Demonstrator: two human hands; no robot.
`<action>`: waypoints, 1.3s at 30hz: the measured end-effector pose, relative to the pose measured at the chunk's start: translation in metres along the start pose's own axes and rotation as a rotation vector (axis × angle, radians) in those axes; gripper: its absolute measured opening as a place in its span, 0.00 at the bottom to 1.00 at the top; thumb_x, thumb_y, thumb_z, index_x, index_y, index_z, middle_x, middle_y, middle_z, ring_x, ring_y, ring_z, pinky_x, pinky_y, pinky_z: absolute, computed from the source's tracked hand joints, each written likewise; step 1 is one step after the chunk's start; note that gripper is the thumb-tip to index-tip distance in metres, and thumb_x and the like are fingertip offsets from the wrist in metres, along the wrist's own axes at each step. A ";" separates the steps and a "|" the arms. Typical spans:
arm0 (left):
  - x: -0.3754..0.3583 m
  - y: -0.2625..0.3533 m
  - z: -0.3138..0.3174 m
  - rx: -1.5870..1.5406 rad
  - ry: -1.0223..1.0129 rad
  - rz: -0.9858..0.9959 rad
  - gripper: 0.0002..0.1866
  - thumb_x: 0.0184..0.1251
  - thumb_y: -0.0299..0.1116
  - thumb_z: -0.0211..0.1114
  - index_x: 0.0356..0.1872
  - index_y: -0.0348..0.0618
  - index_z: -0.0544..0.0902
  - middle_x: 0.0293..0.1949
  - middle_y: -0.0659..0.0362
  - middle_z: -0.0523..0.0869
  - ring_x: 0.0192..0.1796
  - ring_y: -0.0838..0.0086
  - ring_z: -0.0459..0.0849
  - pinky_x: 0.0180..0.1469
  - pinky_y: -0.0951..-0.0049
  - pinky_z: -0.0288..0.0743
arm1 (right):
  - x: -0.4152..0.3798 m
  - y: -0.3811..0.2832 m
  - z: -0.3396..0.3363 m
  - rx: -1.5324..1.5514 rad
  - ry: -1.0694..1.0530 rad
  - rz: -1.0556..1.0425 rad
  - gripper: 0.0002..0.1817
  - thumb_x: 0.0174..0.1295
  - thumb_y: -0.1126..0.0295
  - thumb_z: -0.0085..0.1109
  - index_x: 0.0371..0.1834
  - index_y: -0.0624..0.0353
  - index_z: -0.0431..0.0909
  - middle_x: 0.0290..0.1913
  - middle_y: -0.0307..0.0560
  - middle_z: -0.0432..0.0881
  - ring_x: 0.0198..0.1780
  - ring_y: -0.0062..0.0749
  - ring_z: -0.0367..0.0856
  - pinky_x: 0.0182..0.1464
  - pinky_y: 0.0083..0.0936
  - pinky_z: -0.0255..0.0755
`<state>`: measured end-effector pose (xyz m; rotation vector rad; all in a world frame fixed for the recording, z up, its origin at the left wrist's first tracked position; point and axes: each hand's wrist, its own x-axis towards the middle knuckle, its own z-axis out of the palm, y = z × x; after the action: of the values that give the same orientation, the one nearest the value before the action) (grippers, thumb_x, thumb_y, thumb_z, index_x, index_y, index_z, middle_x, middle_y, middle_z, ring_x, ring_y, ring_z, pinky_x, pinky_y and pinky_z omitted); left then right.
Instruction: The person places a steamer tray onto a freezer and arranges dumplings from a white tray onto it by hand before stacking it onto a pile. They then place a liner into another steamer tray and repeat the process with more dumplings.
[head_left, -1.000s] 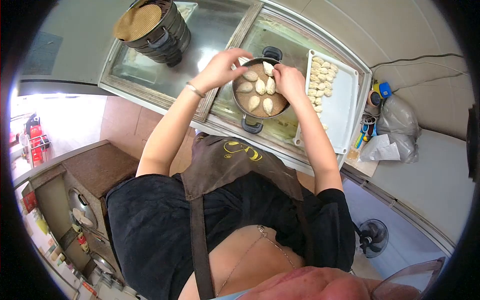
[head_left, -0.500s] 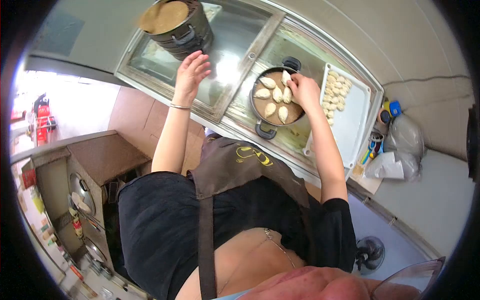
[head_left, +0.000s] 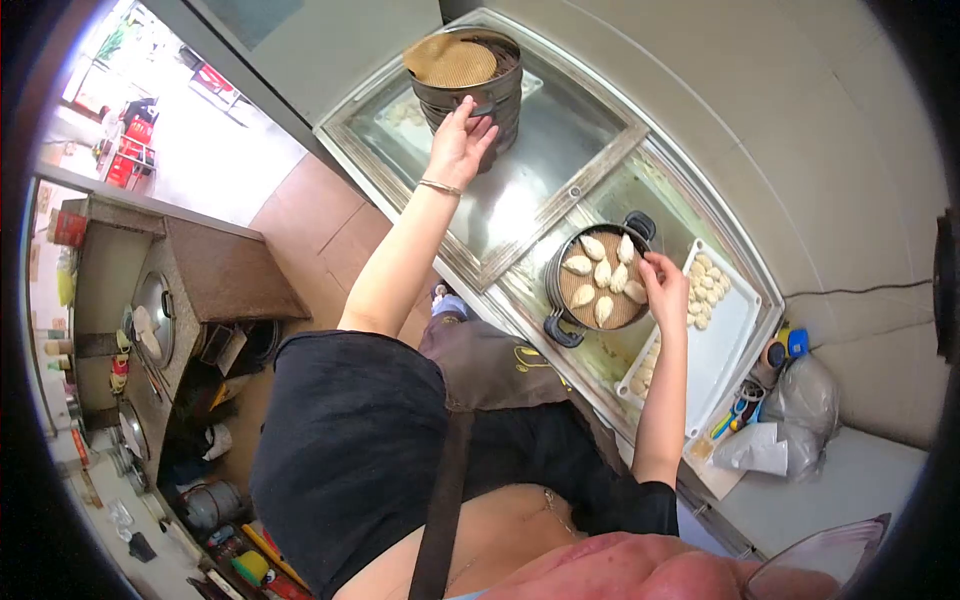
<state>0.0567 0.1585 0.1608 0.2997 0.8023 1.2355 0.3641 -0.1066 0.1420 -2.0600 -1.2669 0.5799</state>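
Note:
Up at the stack of dark steamer tiers [head_left: 470, 125], my left hand [head_left: 462, 150] has its fingers apart, with the fingertips by the side handle. A round tan mesh liner [head_left: 450, 62] lies tilted over the stack's top. Lower right, a single black steamer tier [head_left: 558, 268] with two handles holds several pale, pleated dumplings [head_left: 602, 273] on a tan mesh liner. At this tier's right rim, my right hand [head_left: 668, 288] is closed, thumb and fingers together, beside the rightmost dumpling. What those fingers grip is hidden.
A white tray [head_left: 728, 330] with several small dough pieces [head_left: 705, 290] lies right of the tier. The steamers stand on a glass-topped cabinet [head_left: 540, 200]. Plastic bags [head_left: 800, 400] and pens [head_left: 740, 408] sit beyond the tray. A brown counter [head_left: 225, 270] with pans is at far left.
My view has turned and shifted. My left hand has come closer to the stack's handle. My right hand has gone from the dumpling at the tier's upper right to its right rim.

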 end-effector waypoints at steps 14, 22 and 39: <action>-0.115 -0.056 -0.011 0.282 -0.530 -0.106 0.06 0.72 0.29 0.63 0.46 0.43 0.79 0.46 0.62 0.84 0.48 0.78 0.84 0.53 0.72 0.82 | -0.008 0.009 0.003 0.764 0.078 0.103 0.21 0.73 0.60 0.56 0.62 0.60 0.76 0.52 0.44 0.83 0.35 0.19 0.79 0.38 0.17 0.75; -0.193 -0.137 -0.059 0.331 -0.615 -0.683 0.11 0.74 0.28 0.61 0.53 0.40 0.77 0.46 0.62 0.84 0.50 0.77 0.86 0.50 0.78 0.86 | -0.031 0.024 0.004 0.624 0.074 0.335 0.31 0.65 0.55 0.64 0.66 0.62 0.73 0.55 0.48 0.78 0.30 0.22 0.79 0.27 0.16 0.74; -0.119 -0.111 -0.023 1.151 -0.632 -0.245 0.31 0.74 0.48 0.61 0.72 0.46 0.68 0.62 0.57 0.76 0.54 0.74 0.81 0.48 0.72 0.80 | -0.061 0.032 0.008 0.246 0.148 0.180 0.25 0.66 0.64 0.59 0.62 0.69 0.74 0.56 0.55 0.77 0.29 0.28 0.81 0.38 0.26 0.77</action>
<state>0.1086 0.0072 0.1219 1.3957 0.8715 0.2777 0.3521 -0.1696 0.1160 -1.9801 -0.8851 0.6190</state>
